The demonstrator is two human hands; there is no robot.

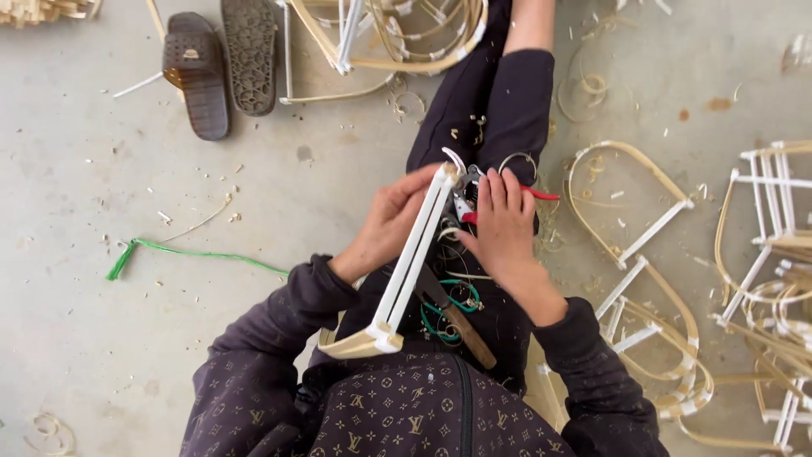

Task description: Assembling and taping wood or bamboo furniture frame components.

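Left hand (391, 222) is wrapped round the upper end of a white-and-bamboo frame (412, 262), which slants from the person's lap up toward the knees; its lower end, a pale bamboo bar, sits just above the patterned jacket. Off to the left on the concrete floor (101, 338) lie a green cord (182, 254) with a frayed tip and, near the floor's far edge, a pair of brown sandals (220, 63). Just beside the frame's top, the right hand (505, 224) is closed over red-handled pruning shears (467, 207), whose blades meet the frame's tip. A wooden-handled knife (461, 326) and a loop of green wire rest on the lap below. Toward the floor's right edge, finished curved bamboo frames (643, 220) lie scattered among shavings.
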